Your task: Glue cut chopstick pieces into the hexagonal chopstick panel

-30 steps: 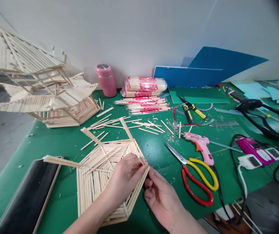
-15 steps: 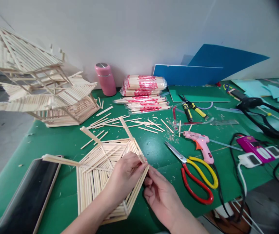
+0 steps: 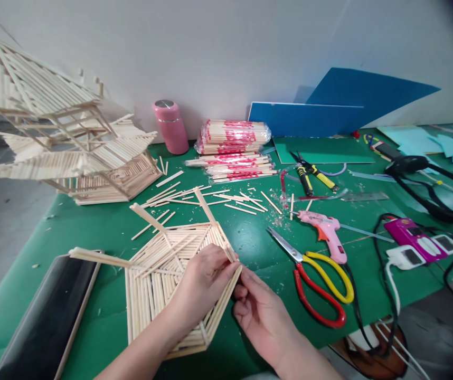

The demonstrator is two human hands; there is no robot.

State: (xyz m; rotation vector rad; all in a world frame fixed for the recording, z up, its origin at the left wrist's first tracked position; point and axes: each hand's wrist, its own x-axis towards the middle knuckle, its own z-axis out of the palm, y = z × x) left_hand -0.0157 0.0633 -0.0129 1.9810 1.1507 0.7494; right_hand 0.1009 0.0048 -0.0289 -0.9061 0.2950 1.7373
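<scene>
A hexagonal base of wooden sticks lies on the green table, with stick posts rising at several of its corners. My left hand reaches over the base, its thumb and fingers closed on a short-looking stick post at the right corner. From outside that same corner, my right hand has its fingertips pressed against the edge of the base, close to the left thumb. The right fingers are curled; whatever lies between their tips is hidden.
Scissors and a pink glue gun lie to the right, beside cables and a purple power strip. Loose sticks, chopstick packs and a pink flask are behind. At left stand a stick pagoda model and a black tray-like object.
Both hands stay at the right corner with almost no movement. The whole view has shifted very slightly.
</scene>
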